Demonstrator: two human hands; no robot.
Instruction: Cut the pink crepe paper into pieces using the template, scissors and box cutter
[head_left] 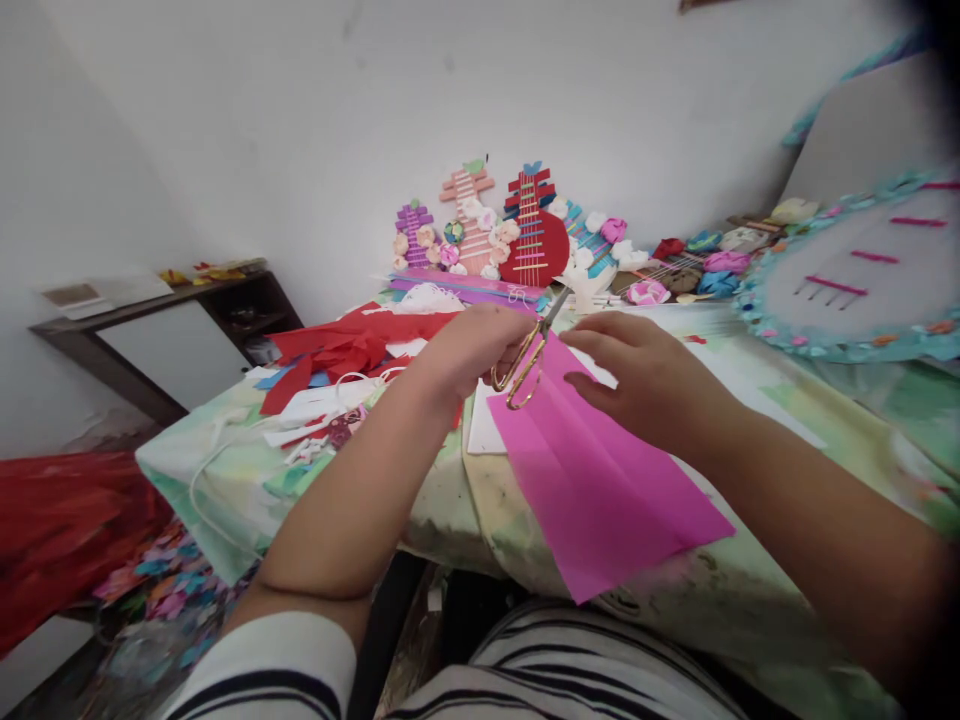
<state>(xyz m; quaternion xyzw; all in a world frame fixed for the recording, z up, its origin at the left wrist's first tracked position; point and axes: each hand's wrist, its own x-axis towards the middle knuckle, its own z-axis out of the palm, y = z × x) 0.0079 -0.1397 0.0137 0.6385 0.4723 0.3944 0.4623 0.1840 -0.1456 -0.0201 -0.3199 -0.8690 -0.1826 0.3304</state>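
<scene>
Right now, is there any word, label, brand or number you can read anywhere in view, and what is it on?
None can be read.
Pink paper under the right hand: blank.
Gold scissors in the left hand: no mark shows.
Paper guitar crafts by the wall: only stripes and flowers.

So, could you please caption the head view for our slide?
Left hand works gold scissors at a pink paper sheet steadied by the right hand.

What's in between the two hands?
In the head view, gold-handled scissors sit between the left hand and the right hand. The left hand grips the scissors, over the top edge of the pink paper, which the right hand presses down.
</scene>
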